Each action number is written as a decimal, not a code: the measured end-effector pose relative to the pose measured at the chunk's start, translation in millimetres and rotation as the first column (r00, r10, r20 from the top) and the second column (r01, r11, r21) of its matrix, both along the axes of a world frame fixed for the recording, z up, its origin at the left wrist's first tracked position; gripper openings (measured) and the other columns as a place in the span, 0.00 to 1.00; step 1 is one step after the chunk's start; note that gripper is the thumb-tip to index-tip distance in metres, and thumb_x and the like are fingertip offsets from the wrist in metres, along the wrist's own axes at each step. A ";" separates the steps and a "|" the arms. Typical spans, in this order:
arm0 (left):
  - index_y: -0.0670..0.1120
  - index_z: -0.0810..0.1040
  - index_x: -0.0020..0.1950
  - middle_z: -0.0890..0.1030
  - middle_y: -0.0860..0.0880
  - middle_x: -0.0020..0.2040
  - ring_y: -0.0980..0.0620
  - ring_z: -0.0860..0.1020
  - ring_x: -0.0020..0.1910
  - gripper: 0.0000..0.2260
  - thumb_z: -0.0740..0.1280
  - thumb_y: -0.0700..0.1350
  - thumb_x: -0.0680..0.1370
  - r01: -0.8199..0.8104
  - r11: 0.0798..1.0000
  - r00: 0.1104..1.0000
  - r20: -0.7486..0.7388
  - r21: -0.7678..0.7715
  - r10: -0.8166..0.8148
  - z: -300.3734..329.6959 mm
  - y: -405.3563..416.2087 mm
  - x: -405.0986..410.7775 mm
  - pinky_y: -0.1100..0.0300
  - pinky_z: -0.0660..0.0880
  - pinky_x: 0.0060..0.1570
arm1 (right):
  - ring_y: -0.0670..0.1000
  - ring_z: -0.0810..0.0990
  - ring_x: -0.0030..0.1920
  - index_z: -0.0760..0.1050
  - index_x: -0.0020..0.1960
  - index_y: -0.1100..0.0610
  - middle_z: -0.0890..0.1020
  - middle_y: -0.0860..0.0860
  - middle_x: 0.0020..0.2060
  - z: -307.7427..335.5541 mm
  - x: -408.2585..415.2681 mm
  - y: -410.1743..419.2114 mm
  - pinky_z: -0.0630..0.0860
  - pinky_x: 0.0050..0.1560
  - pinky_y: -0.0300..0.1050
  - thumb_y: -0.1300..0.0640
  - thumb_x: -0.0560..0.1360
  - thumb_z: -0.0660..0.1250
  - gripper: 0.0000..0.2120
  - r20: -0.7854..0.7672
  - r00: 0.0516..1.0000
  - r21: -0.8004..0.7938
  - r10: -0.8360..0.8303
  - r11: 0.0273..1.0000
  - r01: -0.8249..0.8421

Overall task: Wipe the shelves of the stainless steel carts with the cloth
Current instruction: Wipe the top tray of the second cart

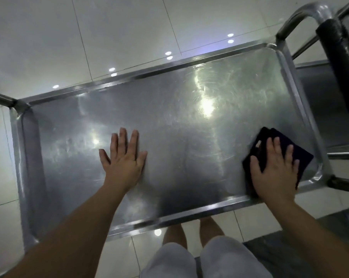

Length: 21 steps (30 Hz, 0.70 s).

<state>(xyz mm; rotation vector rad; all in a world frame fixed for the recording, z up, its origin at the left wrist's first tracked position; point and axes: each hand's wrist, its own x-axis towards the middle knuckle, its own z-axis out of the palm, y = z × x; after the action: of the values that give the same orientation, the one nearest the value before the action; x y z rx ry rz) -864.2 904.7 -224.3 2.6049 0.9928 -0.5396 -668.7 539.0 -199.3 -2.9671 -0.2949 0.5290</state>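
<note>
Right hand [274,169] lay flat with straight fingers pressing the dark folded cloth [277,151] onto the near right corner of the steel cart's top shelf [169,121], while left hand [122,160] rested palm-down, fingers spread, grasping nothing, mid-shelf and well apart from the cloth.
</note>
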 end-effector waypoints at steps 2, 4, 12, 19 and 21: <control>0.71 0.27 0.77 0.22 0.62 0.77 0.61 0.20 0.74 0.29 0.33 0.73 0.78 -0.005 1.000 1.000 -0.005 -0.008 0.005 -0.5 -0.3 0.4 0.53 0.16 0.64 | 0.58 0.46 0.82 0.48 0.84 0.48 0.51 0.48 0.83 1.5 -32.8 28.6 0.47 0.79 0.65 0.35 0.81 0.48 0.35 0.003 0.995 -0.006 0.099 0.995 -0.099; 0.71 0.27 0.77 0.22 0.62 0.77 0.61 0.20 0.74 0.29 0.35 0.72 0.78 -0.005 1.000 1.000 -0.004 -0.014 0.005 -0.7 -1.0 0.4 0.50 0.18 0.66 | 0.56 0.46 0.82 0.49 0.84 0.47 0.51 0.45 0.83 0.2 -82.1 59.7 0.46 0.80 0.62 0.35 0.80 0.53 0.36 -0.016 0.947 0.052 0.322 0.946 -0.321; 0.72 0.29 0.77 0.21 0.64 0.75 0.62 0.20 0.73 0.29 0.38 0.71 0.79 -0.006 1.000 1.000 0.003 -0.012 0.006 -2.5 1.8 -0.5 0.40 0.30 0.75 | 0.50 0.48 0.82 0.53 0.83 0.43 0.54 0.41 0.82 -11.4 -97.1 65.8 0.46 0.80 0.60 0.34 0.79 0.57 0.36 0.043 0.704 0.141 0.709 0.693 -0.707; 0.69 0.35 0.81 0.25 0.63 0.79 0.62 0.24 0.76 0.31 0.35 0.73 0.79 0.013 0.999 1.000 -0.022 0.030 -0.012 -10.2 4.6 -2.5 0.55 0.20 0.66 | 0.50 0.44 0.82 0.45 0.82 0.39 0.53 0.42 0.82 -1.0 65.4 -63.0 0.43 0.79 0.65 0.32 0.80 0.47 0.33 0.049 0.988 -0.060 0.149 0.987 -0.146; 0.67 0.38 0.82 0.28 0.61 0.81 0.60 0.26 0.78 0.31 0.37 0.73 0.80 0.018 0.999 0.999 -0.038 0.036 -0.016 -12.5 5.0 -2.1 0.55 0.20 0.67 | 0.52 0.43 0.82 0.46 0.83 0.42 0.51 0.42 0.83 -0.9 90.1 -60.9 0.43 0.79 0.64 0.32 0.80 0.46 0.34 0.072 0.997 -0.062 0.014 0.998 -0.010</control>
<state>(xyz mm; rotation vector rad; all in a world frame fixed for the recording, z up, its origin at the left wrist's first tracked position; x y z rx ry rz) -866.2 909.7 -236.8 2.6466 1.0021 -0.5820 -578.5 478.2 -200.2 -3.0514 -0.3087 0.4400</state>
